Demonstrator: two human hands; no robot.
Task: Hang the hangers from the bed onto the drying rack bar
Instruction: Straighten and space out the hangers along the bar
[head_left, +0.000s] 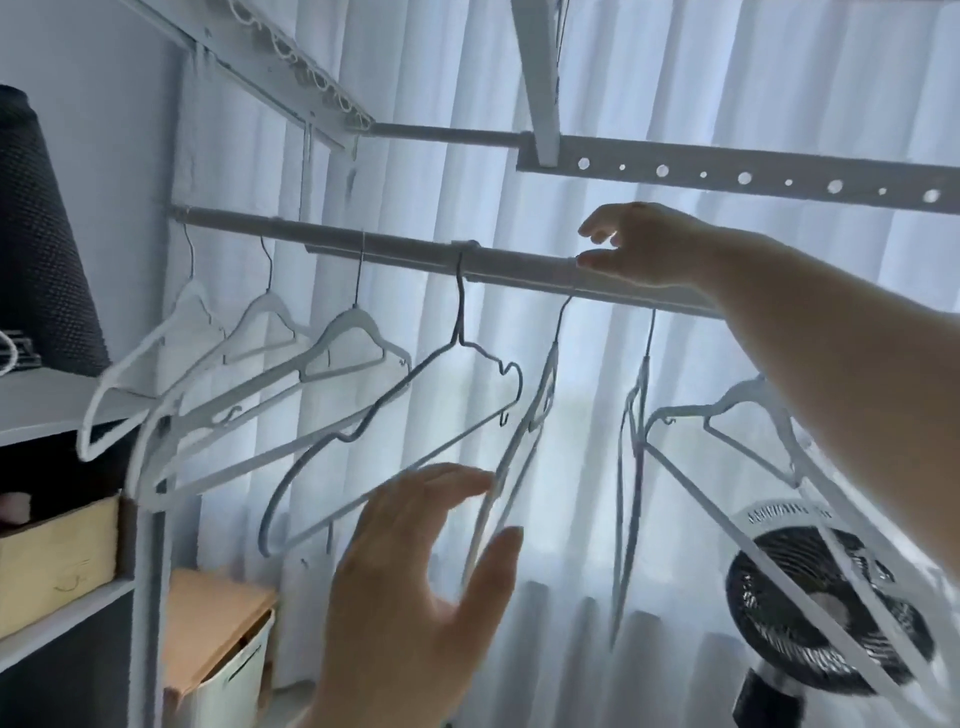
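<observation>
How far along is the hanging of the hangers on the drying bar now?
Done: about seven hangers hang on the grey metal drying rack bar. In hand: the right hand rests on the bar above a pale edge-on hanger, whose lower end the open left hand seems to touch. Left: unknown, as the bed is out of view.

Plastic hangers white. Wire hanger dark grey. Rack bar grey. Upper rail white, with a row of alternating big and small round holes. Curtain sheer white. Fan black grille, white rim. Cardboard box tan.
</observation>
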